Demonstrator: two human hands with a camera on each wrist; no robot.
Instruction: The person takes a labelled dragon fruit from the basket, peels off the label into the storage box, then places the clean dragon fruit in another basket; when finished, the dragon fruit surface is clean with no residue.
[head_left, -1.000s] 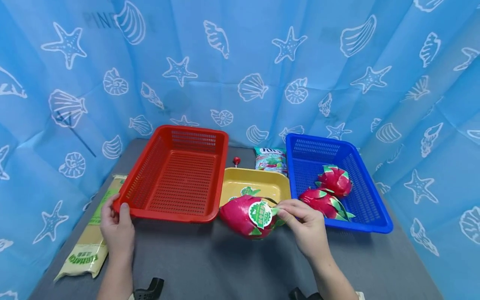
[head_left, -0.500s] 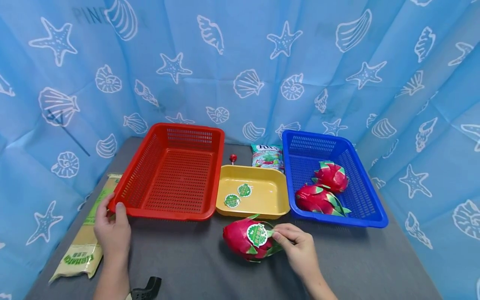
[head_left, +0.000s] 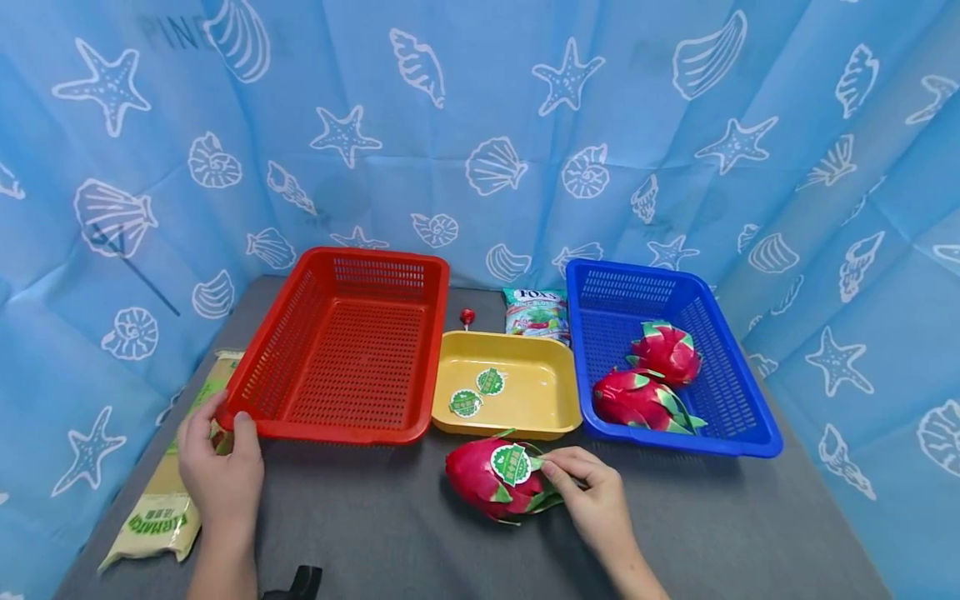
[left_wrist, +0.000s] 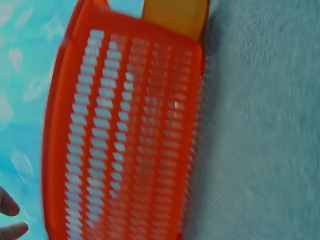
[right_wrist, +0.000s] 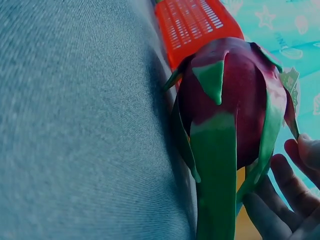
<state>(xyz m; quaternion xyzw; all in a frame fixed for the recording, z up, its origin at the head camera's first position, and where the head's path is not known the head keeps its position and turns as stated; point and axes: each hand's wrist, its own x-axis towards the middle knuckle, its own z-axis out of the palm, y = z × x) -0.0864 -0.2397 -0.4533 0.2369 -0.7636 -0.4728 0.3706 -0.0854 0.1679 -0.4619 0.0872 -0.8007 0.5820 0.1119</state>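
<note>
A pink dragon fruit (head_left: 474, 477) with green leaf tips lies on the grey table, in front of the yellow tray (head_left: 540, 400). A round green-and-white sticker (head_left: 512, 463) shows on its upper side. Between thumb and forefinger, my right hand (head_left: 588, 496) pinches a leaf tip beside the sticker. The right wrist view has the fruit (right_wrist: 245, 100) stem end close up, with fingers at its leaves. My left hand (head_left: 223, 467) is at the near left corner of the red basket (head_left: 262, 427), thumb and fingers spread apart. The left wrist view shows the basket's slotted wall (left_wrist: 125, 140).
Two dragon fruits (head_left: 645, 404) lie in the blue basket (head_left: 738, 446) at right. The yellow tray holds two round stickers (head_left: 466, 403). Behind it are a red lollipop (head_left: 467, 317) and a candy bag (head_left: 537, 315). A long package (head_left: 153, 525) lies at left, before a blue curtain (head_left: 420, 83).
My right hand has brought the dragon fruit down and nearer, from over the yellow tray's front edge to the table. My left thumb and fingers have loosened from the red basket's corner.
</note>
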